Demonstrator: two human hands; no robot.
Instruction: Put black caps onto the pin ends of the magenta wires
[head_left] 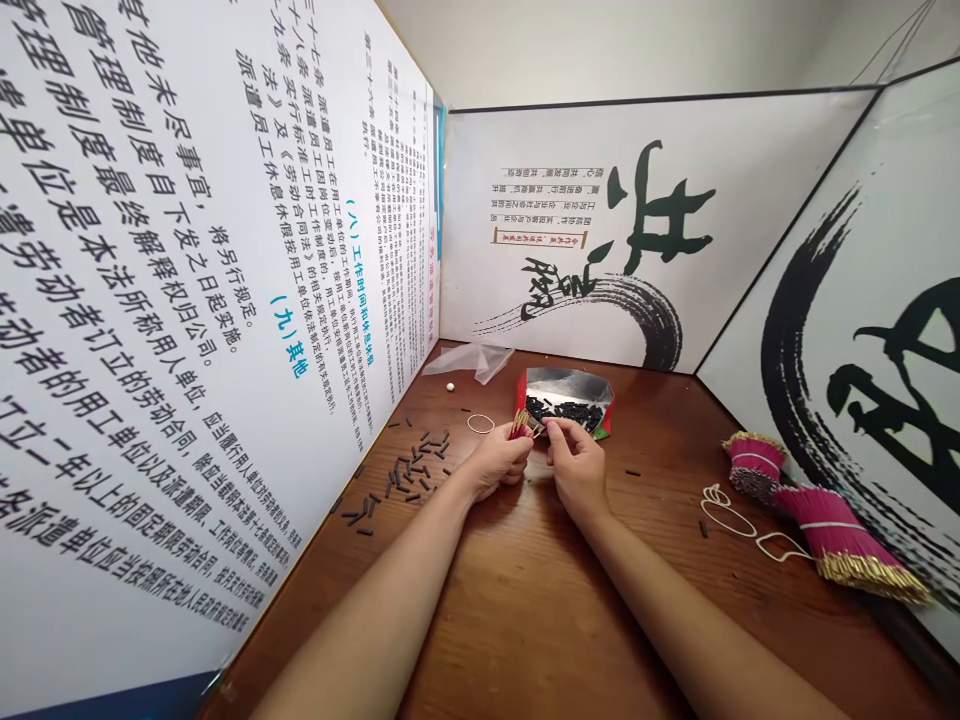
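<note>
My left hand [501, 462] is closed round a small bunch of pink wires with gold-coloured tips [519, 424], the tips pointing up and away from me. Close beside it, my right hand [576, 462] pinches thumb and forefinger together near one of those tips. What lies between these fingers is too small to make out. Just behind both hands stands an open box [564, 386] with a silvery inside, holding many short black tubes [577, 412].
Loose black tube pieces [409, 475] lie scattered on the brown table [517, 620] at left. Rubber bands [727, 512] and two banded pink wire bundles [844, 535] sit at right. A clear plastic bag [472, 360] lies at the back. Printed panels [570, 140] wall the table.
</note>
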